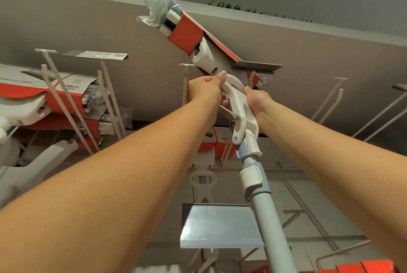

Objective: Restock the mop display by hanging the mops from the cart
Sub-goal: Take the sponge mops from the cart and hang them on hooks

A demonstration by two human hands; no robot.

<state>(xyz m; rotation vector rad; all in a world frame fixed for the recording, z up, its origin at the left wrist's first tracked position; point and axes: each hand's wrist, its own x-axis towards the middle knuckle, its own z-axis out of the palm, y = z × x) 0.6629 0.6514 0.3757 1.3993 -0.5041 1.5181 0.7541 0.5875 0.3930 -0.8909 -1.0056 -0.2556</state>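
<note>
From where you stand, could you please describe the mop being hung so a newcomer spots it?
Look at the brown wall of white display hooks. At its centre, left hand and right hand grip one mop, raised at a slant. Unlike the mops hanging at left, its pale blue pole shows.

Raised overhead in left hand [207, 90] and right hand [257, 98]: grey-poled white plastic flat mop [239, 105], gripped at curved yoke, tilted up-left. At upper end, orange cardboard sleeve [186, 32] and crumpled clear plastic wrap [157, 1]. At left, hung on white wire hooks [56, 73], boxed orange-and-white mops [26, 94].
</note>
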